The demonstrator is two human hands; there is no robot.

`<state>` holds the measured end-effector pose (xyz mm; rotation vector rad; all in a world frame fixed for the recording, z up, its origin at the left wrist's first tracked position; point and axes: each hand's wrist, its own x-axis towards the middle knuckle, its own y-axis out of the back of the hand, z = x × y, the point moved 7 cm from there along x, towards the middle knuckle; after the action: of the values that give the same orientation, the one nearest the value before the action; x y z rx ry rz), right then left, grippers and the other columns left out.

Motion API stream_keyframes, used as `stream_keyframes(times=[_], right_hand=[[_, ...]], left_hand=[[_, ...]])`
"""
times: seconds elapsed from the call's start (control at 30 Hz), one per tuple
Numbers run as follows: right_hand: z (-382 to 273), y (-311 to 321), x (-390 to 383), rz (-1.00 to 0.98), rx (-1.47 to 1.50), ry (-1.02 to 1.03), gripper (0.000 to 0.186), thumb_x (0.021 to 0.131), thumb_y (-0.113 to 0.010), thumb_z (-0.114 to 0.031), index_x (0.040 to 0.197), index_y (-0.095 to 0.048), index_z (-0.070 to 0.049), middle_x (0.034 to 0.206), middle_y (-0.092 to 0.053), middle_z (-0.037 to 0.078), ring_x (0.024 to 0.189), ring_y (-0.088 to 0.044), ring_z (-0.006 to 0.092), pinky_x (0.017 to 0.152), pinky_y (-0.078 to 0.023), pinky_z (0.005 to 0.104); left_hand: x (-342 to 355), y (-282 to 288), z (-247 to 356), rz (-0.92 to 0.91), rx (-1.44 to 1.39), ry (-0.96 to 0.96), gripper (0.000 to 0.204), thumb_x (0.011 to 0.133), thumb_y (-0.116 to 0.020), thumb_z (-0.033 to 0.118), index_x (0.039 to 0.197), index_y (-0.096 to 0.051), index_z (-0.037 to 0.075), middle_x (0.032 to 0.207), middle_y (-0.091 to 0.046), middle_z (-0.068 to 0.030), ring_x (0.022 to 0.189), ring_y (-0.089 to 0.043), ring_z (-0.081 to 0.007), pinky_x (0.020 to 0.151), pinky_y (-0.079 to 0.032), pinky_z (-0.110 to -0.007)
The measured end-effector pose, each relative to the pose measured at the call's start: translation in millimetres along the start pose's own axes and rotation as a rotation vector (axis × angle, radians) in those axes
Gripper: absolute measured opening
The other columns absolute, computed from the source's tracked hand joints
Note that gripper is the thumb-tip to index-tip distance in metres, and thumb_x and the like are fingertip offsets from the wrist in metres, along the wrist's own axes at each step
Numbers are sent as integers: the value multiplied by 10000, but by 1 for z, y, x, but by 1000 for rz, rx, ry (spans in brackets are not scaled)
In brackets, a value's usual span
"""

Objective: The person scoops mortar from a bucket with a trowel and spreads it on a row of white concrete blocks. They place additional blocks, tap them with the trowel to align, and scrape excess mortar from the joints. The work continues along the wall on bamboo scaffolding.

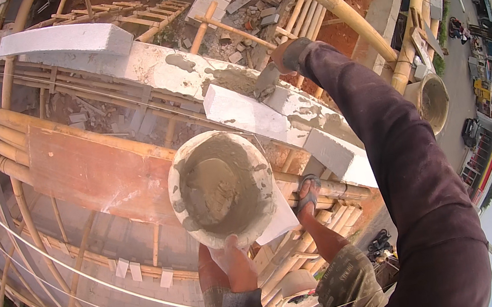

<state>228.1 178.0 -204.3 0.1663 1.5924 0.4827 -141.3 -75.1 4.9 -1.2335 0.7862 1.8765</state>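
Note:
My left hand [237, 261] is closed on the near rim of a round, pale bucket [264, 199], tipped so its inside shows. Wet grey mortar [219, 188] lies in the bottom and is smeared up its sides. Farther off, my right hand [289, 57] is closed on a trowel, whose grey, mortar-coated blade [266, 79] points down at the wall top [155, 67]; its handle is hidden in my grip. Patches of mortar [230, 81] lie on the wall beside the blade. Close by, a white block [244, 113] rests along the wall's near edge.
A white block [65, 42] lies at the wall's far left, another [333, 152] near my right sleeve. Bamboo poles [11, 145] and a brown board [101, 169] form scaffolding high above the ground. A second bucket [431, 101] hangs right. A thin string crosses below.

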Motion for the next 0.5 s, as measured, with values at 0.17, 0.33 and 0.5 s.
stream_keyframes(times=[0.17, 0.33, 0.5], right_hand=[[82, -40, -64, 70, 685, -126, 294, 747, -739, -155, 973, -733, 33, 804, -694, 140, 693, -669, 223, 584, -538, 396], [128, -72, -117, 583, 851, -133, 459, 807, -664, -312, 1157, -687, -16, 952, -683, 306, 928, -668, 457, 803, -520, 503], [144, -112, -151, 1059, 1026, -322, 340, 872, -635, -279, 999, -648, 36, 941, -665, 309, 970, -651, 472, 860, -528, 492]], left_hand=[[12, 21, -5, 19, 177, -3, 535, 859, -524, -64, 1371, -401, 32, 1315, -513, -154, 1180, -573, -324, 999, -520, -464], [24, 38, 0, -238, 1042, -452, 373, 866, -604, 51, 1222, -520, -27, 1243, -556, -230, 1159, -568, -378, 980, -465, -450], [29, 49, 2, -420, 1057, -481, 539, 835, -575, 7, 1354, -429, 9, 1325, -511, -155, 1232, -531, -318, 1042, -478, -453]])
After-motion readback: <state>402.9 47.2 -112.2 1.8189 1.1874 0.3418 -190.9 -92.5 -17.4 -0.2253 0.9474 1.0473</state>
